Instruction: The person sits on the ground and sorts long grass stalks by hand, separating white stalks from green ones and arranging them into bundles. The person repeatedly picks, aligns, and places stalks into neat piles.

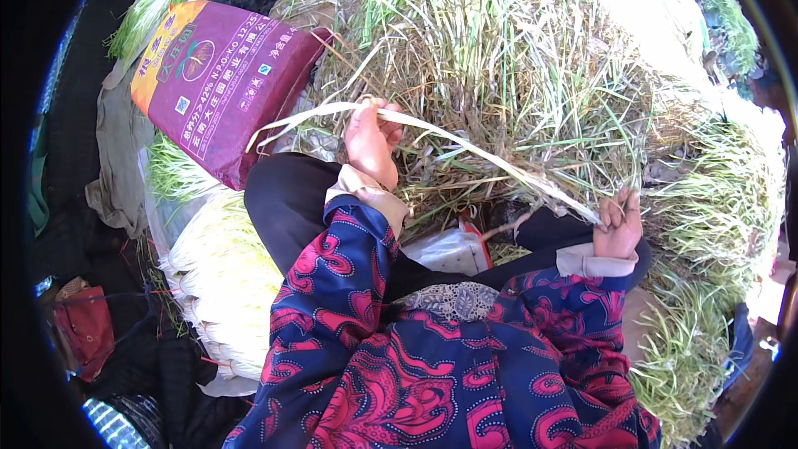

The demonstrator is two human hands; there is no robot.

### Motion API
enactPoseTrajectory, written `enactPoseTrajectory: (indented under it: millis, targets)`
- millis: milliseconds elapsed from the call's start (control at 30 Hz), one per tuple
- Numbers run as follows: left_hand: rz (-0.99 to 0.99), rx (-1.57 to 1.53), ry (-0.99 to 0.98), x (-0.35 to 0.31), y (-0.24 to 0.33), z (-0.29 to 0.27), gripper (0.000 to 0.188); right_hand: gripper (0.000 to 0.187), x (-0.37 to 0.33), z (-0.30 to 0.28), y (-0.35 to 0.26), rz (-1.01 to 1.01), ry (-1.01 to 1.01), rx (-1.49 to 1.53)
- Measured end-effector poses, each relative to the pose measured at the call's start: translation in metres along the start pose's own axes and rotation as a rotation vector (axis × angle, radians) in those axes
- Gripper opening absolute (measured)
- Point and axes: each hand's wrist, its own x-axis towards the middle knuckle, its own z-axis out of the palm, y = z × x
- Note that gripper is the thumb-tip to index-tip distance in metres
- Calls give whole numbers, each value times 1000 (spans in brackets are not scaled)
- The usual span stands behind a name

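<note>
A long pale green stalk (475,148) with a white end stretches between my two hands, slanting down to the right. My left hand (371,145) is closed on its leafy part, and the leaf tip droops beyond it to the left. At the white lower end, my right hand (617,229) pinches the stalk with its fingers curled. Beneath and beyond the stalk spreads a big heap of loose green and straw-coloured stalks (507,58). My legs are crossed, with a clear plastic-wrapped thing (453,251) between them, partly hidden.
A purple and yellow printed sack (229,96) lies at the left, next to my left knee. Bundles of white-ended stalks (233,283) are stacked nearer on the left. More green stalks (706,199) line the right side. A red cloth bag (85,331) lies at the far left.
</note>
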Motion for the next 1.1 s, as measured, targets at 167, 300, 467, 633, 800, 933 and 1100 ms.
enactPoseTrajectory:
  millis: [167,300,467,633,800,933,1100]
  targets:
    - [-123,111,-272,-15,-25,20,18,27,-4,40,29,-165,-43,-1426]
    - [-160,214,-369,-32,-50,30,17,41,1,95,79,-477,-309,-1406]
    - [-275,109,-269,-26,-50,25,18,18,25,93,112,-426,-273,-973]
    - [-212,-109,-92,0,-43,5,20,22,25,47,40,123,-269,162]
    - [-94,-331,115,16,-22,10,17,15,7,-4,-40,-114,47,-117]
    - [103,-419,203,30,3,6,19,17,5,-37,-62,-209,349,-558]
    - [0,-484,-134,14,-4,9,22,37,20,9,-11,-646,-207,-1885]
